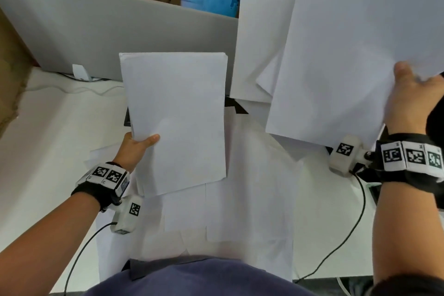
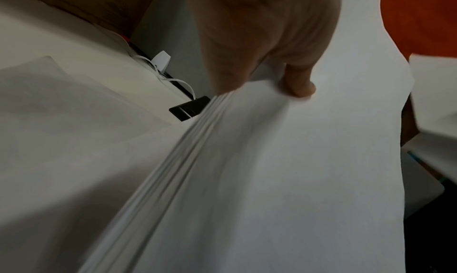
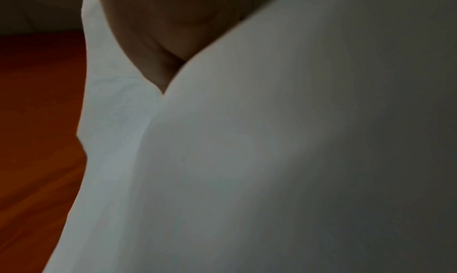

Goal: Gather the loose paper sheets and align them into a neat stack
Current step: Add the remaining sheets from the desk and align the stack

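Observation:
My left hand (image 1: 138, 145) grips a thick stack of white sheets (image 1: 176, 120) by its left edge, thumb on top, lifted above the table. In the left wrist view the stack's layered edge (image 2: 188, 160) runs under my thumb (image 2: 298, 84). My right hand (image 1: 408, 101) holds a large white sheet (image 1: 355, 55) raised at the right, gripping its lower right edge. The right wrist view shows only white paper (image 3: 247, 160) close against the palm. Several loose sheets (image 1: 240, 211) lie overlapping on the table below, and more loose sheets (image 1: 259, 50) lean at the back right.
A grey laptop lid (image 1: 115, 29) stands at the back. A black object (image 1: 236, 106) peeks from under the papers. White cables (image 1: 72, 90) run along the white table (image 1: 48, 139); black wrist-camera cables (image 1: 336, 247) trail toward me. Cardboard (image 1: 12, 74) borders the left.

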### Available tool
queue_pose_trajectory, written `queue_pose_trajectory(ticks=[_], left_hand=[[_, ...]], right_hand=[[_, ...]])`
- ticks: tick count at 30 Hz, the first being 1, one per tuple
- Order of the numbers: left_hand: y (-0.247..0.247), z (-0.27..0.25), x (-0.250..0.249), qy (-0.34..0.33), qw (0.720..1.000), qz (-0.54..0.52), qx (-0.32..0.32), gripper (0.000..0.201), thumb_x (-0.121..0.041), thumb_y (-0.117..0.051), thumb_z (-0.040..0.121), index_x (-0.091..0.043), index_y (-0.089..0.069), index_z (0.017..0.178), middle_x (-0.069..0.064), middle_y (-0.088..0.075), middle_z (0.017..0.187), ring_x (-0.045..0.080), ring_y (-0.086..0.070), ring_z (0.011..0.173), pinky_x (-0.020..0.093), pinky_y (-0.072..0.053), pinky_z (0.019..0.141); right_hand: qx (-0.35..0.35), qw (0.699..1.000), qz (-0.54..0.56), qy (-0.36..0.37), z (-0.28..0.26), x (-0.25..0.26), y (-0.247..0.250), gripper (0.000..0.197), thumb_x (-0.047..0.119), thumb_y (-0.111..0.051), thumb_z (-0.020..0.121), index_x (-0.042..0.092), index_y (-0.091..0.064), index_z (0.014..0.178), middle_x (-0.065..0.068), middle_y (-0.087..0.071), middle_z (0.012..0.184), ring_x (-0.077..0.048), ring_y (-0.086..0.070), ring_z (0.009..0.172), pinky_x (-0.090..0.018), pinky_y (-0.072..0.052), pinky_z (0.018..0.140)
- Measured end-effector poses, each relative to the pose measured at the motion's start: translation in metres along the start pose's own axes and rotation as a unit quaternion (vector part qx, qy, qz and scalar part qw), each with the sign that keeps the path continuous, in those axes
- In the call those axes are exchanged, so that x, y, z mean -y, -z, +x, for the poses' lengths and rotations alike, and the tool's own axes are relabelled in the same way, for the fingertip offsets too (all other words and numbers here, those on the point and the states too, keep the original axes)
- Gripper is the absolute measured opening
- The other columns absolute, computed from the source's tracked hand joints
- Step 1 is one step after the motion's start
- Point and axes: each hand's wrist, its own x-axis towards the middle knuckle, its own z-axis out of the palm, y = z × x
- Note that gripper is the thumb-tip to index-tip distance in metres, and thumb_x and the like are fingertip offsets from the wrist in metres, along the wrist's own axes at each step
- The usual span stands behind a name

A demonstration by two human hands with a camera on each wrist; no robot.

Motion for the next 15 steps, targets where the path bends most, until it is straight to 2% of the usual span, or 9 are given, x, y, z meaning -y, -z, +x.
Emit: queue_pose_trajectory(ticks=[3, 6, 8, 9, 11, 12, 13, 14, 15], left_hand=[[-0.002, 0.003, 0.002, 0.011, 1.000, -0.001, 0.004, 0.068, -0.026, -0.076, 0.074, -0.004, -0.044, 0.130, 0.011, -0.058, 0.123, 0.028, -0.056, 0.110, 0.038, -0.044, 0.092], [-0.007, 0.008, 0.005, 0.010, 1.000, -0.008, 0.015, 0.053, -0.015, -0.069, 0.082, -0.003, -0.045, 0.128, 0.010, -0.057, 0.118, 0.025, -0.054, 0.106, 0.036, -0.042, 0.093], [-0.012, 0.004, 0.001, 0.012, 0.999, -0.021, 0.033, 0.047, -0.012, -0.066, 0.083, -0.004, -0.047, 0.125, 0.008, -0.058, 0.111, 0.025, -0.054, 0.103, 0.036, -0.043, 0.091], [-0.012, 0.005, 0.001, 0.023, 0.999, -0.010, 0.042, 0.044, -0.013, -0.067, 0.082, -0.003, -0.050, 0.121, 0.007, -0.060, 0.104, 0.026, -0.055, 0.100, 0.036, -0.045, 0.087], [-0.012, 0.011, 0.006, 0.034, 0.998, 0.016, 0.055, 0.025, -0.011, -0.070, 0.079, -0.005, -0.058, 0.100, 0.006, -0.062, 0.086, 0.028, -0.058, 0.088, 0.032, -0.049, 0.071], [-0.014, 0.009, 0.005, 0.033, 0.997, 0.025, 0.063, 0.011, -0.008, -0.066, 0.080, -0.007, -0.059, 0.089, 0.005, -0.061, 0.079, 0.027, -0.059, 0.082, 0.030, -0.049, 0.066], [-0.017, 0.007, 0.003, 0.024, 0.996, 0.027, 0.076, 0.008, -0.004, -0.060, 0.085, -0.010, -0.057, 0.080, 0.005, -0.061, 0.074, 0.025, -0.060, 0.078, 0.028, -0.050, 0.064], [-0.019, 0.009, 0.004, 0.022, 0.997, 0.009, 0.078, 0.019, 0.001, -0.051, 0.090, -0.011, -0.053, 0.074, 0.003, -0.059, 0.067, 0.020, -0.060, 0.070, 0.024, -0.049, 0.060], [-0.022, 0.002, 0.000, 0.049, 0.997, 0.011, 0.066, 0.028, 0.004, -0.042, 0.093, -0.011, -0.049, 0.070, 0.002, -0.057, 0.060, 0.015, -0.058, 0.061, 0.021, -0.048, 0.056]], right_hand=[[0.031, 0.999, 0.033, -0.017, -0.008, -0.008, -0.012, 0.037, 0.023, -0.068, 0.077, 0.012, -0.059, 0.111, 0.000, -0.066, 0.111, -0.007, -0.065, 0.101, -0.028, -0.050, 0.095], [0.088, 0.994, 0.024, -0.062, -0.035, -0.031, -0.031, 0.031, 0.006, -0.063, 0.085, 0.013, -0.055, 0.114, 0.001, -0.060, 0.116, -0.007, -0.061, 0.105, -0.016, -0.046, 0.095], [0.129, 0.985, 0.007, -0.112, -0.061, -0.059, -0.045, 0.036, 0.002, -0.061, 0.086, 0.002, -0.052, 0.121, -0.004, -0.057, 0.119, -0.013, -0.057, 0.109, -0.010, -0.046, 0.089], [0.156, 0.978, -0.004, -0.139, -0.077, -0.073, -0.052, 0.040, 0.002, -0.061, 0.086, -0.003, -0.050, 0.125, -0.006, -0.057, 0.120, -0.015, -0.056, 0.109, -0.014, -0.047, 0.091], [0.193, 0.961, -0.021, -0.195, -0.107, -0.095, -0.063, 0.043, 0.003, -0.061, 0.086, -0.006, -0.048, 0.126, -0.008, -0.057, 0.120, -0.018, -0.055, 0.108, -0.024, -0.045, 0.097], [0.205, 0.953, -0.020, -0.223, -0.119, -0.104, -0.068, 0.041, 0.003, -0.061, 0.086, -0.005, -0.049, 0.125, -0.007, -0.057, 0.117, -0.019, -0.056, 0.107, -0.023, -0.046, 0.092], [0.218, 0.944, -0.012, -0.248, -0.132, -0.111, -0.072, 0.038, 0.003, -0.061, 0.086, -0.003, -0.051, 0.123, -0.006, -0.058, 0.114, -0.020, -0.057, 0.105, -0.020, -0.049, 0.085], [0.231, 0.934, 0.004, -0.272, -0.140, -0.120, -0.076, 0.035, 0.003, -0.062, 0.086, 0.001, -0.053, 0.120, -0.006, -0.060, 0.112, -0.021, -0.058, 0.103, -0.017, -0.050, 0.080], [0.241, 0.922, 0.024, -0.301, -0.148, -0.126, -0.080, 0.032, 0.003, -0.062, 0.085, 0.005, -0.055, 0.117, -0.006, -0.063, 0.109, -0.023, -0.059, 0.102, -0.018, -0.051, 0.079]])
